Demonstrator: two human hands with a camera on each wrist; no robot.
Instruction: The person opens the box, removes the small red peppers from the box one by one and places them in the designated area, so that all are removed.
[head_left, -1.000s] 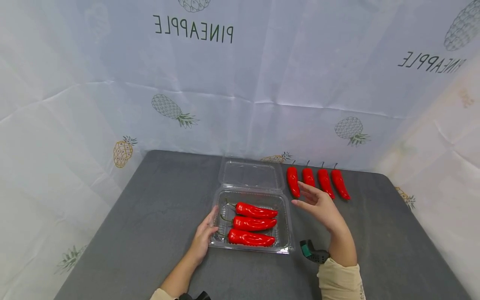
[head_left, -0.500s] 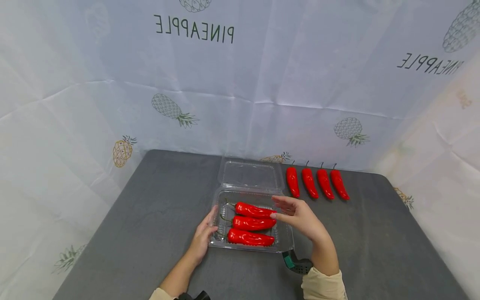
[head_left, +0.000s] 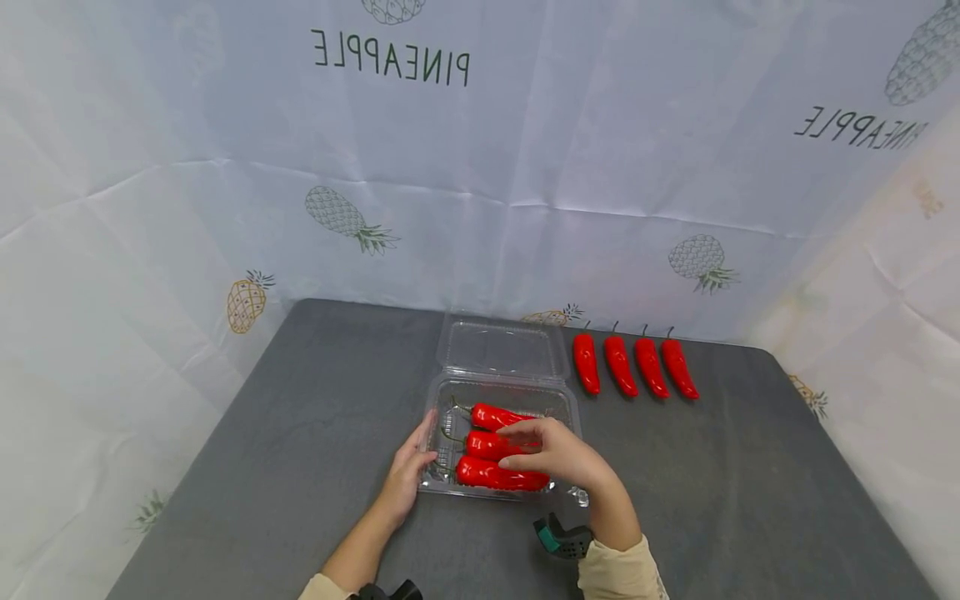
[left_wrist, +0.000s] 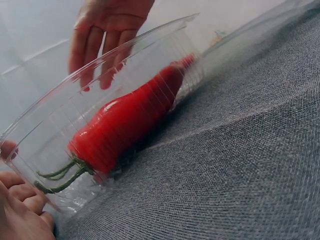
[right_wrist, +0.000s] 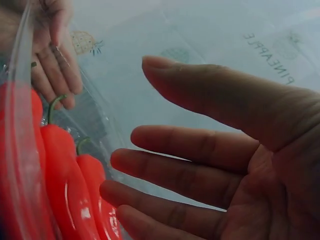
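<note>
**Three red peppers [head_left: 498, 475], laid crosswise in a clear box [head_left: 495, 390]**

Middle pepper [head_left: 483, 446]: below the right hand [head_left: 555, 454], which is nearer; long axis across the box, stem toward its left wall, tip right. Two others: roughly parallel, stems likewise.
Right hand: fingers extended, grasping nothing.
Left hand [head_left: 401, 479]: grips box's left wall.
Four loose peppers [head_left: 617, 365]: table [head_left: 337, 400], right of box lid [head_left: 502, 346], stems away.

1. Left hand [head_left: 403, 477]: gripping, thumb [head_left: 426, 459] apart from the fingers; left forearm [head_left: 358, 546] slants in from the lower left.
2. Right hand [head_left: 553, 454]: fingers [right_wrist: 185, 177] loosely extended, thumb [right_wrist: 215, 95] spread away; wrist bent leftward from the right forearm [head_left: 617, 515].
</note>
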